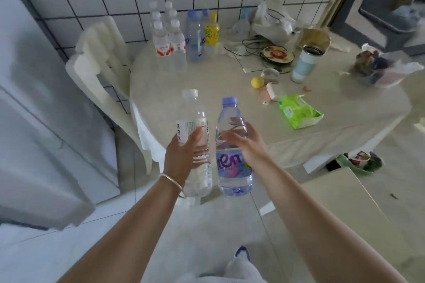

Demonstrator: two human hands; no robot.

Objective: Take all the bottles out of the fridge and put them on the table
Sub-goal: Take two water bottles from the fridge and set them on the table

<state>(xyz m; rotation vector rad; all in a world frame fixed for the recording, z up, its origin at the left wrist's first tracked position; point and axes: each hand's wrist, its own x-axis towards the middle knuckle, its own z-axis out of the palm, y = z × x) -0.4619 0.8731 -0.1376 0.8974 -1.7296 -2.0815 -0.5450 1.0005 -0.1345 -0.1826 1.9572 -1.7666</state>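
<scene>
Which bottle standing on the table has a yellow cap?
The yellow bottle at the right end of the group by the tiled wall. Its cap and body are yellow; the bottles beside it are clear with white or pale purple caps.

Clear bottle: white cap, being held upright.
Purple-capped bottle: being held upright beside it.
Bottle cluster: being kept upright on table.
</scene>
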